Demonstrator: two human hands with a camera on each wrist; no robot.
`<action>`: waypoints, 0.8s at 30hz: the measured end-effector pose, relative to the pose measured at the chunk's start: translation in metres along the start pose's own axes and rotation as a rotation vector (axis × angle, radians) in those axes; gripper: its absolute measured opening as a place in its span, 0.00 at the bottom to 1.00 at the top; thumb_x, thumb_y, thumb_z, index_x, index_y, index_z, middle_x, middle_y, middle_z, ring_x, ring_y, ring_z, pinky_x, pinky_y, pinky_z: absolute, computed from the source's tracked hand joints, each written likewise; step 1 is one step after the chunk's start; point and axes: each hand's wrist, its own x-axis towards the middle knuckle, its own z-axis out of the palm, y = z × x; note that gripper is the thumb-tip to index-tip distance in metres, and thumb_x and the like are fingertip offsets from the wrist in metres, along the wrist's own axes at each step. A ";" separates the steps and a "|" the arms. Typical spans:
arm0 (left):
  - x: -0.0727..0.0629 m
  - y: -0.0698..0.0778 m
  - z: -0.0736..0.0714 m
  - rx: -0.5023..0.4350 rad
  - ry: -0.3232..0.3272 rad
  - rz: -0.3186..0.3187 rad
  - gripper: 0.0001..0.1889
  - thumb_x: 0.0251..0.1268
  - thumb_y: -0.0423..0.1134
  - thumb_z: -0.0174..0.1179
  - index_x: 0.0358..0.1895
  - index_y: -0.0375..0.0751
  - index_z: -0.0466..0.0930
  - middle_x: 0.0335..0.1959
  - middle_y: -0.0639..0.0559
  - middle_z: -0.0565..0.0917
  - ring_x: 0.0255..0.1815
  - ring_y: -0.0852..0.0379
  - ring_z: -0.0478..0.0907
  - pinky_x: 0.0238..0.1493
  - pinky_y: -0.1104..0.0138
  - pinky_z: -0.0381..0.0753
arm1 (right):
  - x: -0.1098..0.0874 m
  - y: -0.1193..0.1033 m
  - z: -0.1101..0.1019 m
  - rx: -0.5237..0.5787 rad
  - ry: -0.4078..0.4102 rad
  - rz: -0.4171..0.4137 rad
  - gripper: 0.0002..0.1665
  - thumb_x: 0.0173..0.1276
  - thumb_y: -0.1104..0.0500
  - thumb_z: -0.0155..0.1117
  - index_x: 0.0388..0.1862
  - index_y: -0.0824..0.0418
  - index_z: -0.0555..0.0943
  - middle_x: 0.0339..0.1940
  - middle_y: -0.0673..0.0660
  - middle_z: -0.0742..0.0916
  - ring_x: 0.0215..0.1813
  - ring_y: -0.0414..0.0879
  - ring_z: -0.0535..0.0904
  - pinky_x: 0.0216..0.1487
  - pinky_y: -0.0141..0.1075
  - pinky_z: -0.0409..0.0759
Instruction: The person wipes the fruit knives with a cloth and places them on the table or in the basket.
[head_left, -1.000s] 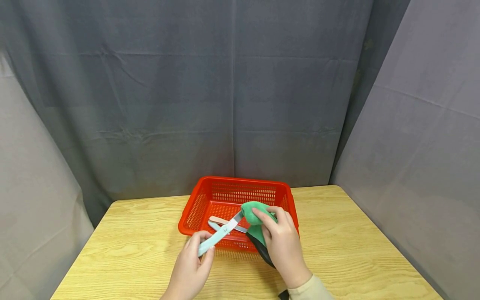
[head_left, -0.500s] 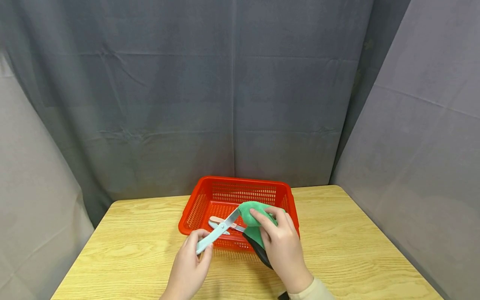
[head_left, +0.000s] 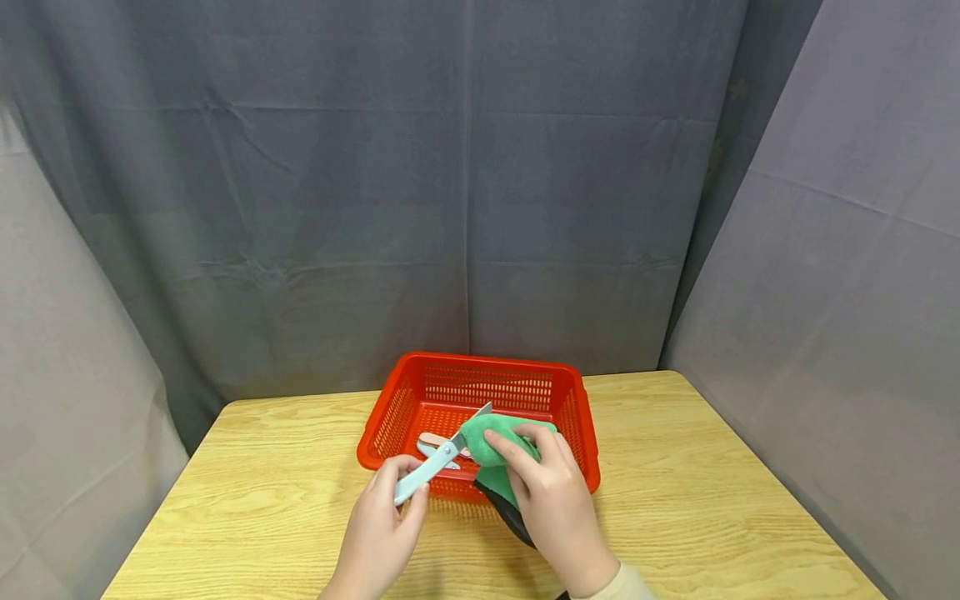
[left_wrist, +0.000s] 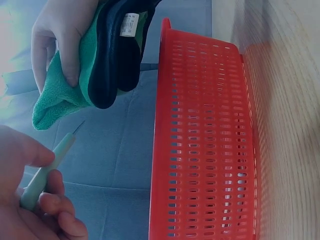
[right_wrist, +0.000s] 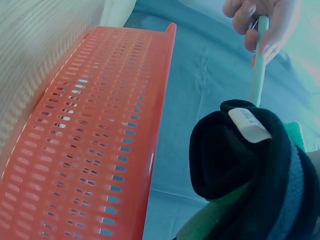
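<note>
In the head view, my left hand (head_left: 378,525) grips the light blue handle of a folding knife (head_left: 424,477). Its blade points up and to the right, over the red basket (head_left: 585,433). My right hand (head_left: 558,504) pinches a green fluffy cloth (head_left: 480,439) against the blade near the handle, and the tip sticks out beyond the cloth. Black trim (right_wrist: 220,150) with a white label (right_wrist: 249,125) hangs from the cloth in the right wrist view. From the left wrist, the knife's handle (left_wrist: 47,172) lies between thumb and curled fingers, the blade seen edge-on.
Inside the basket lie a pink-handled folding knife (head_left: 431,438) and a light blue one (head_left: 426,449). The basket stands on a wooden table (head_left: 262,492), near its back edge. Grey curtains (head_left: 337,208) hang behind and at both sides.
My right hand has moved the cloth left and down along the blade toward the handle, so the tip now shows past it. My left hand has shifted only slightly with the knife.
</note>
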 end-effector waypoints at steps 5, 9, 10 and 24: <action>0.000 -0.001 0.001 0.000 0.004 0.005 0.13 0.65 0.31 0.67 0.50 0.45 0.79 0.32 0.58 0.75 0.19 0.67 0.60 0.19 0.73 0.64 | -0.001 0.000 0.002 0.011 -0.001 -0.012 0.35 0.53 0.73 0.78 0.58 0.46 0.86 0.49 0.59 0.83 0.47 0.54 0.80 0.44 0.45 0.86; 0.001 -0.002 0.001 -0.002 0.010 0.021 0.13 0.65 0.31 0.67 0.50 0.45 0.79 0.31 0.58 0.75 0.19 0.68 0.59 0.19 0.73 0.64 | -0.001 -0.001 0.002 0.010 -0.007 -0.017 0.35 0.53 0.73 0.78 0.58 0.46 0.87 0.49 0.58 0.83 0.47 0.54 0.80 0.44 0.45 0.85; 0.001 -0.002 0.001 -0.004 0.011 0.023 0.13 0.65 0.31 0.67 0.50 0.45 0.79 0.31 0.58 0.75 0.19 0.68 0.59 0.19 0.73 0.63 | 0.000 -0.002 0.002 0.010 -0.007 -0.017 0.35 0.53 0.73 0.78 0.58 0.46 0.87 0.49 0.58 0.84 0.47 0.54 0.80 0.45 0.45 0.85; 0.000 -0.001 0.001 -0.019 -0.004 0.024 0.12 0.66 0.32 0.67 0.50 0.45 0.80 0.32 0.57 0.75 0.21 0.68 0.60 0.21 0.74 0.64 | -0.001 -0.001 0.003 -0.024 -0.010 -0.011 0.35 0.52 0.72 0.80 0.57 0.46 0.87 0.49 0.58 0.84 0.47 0.53 0.80 0.44 0.42 0.86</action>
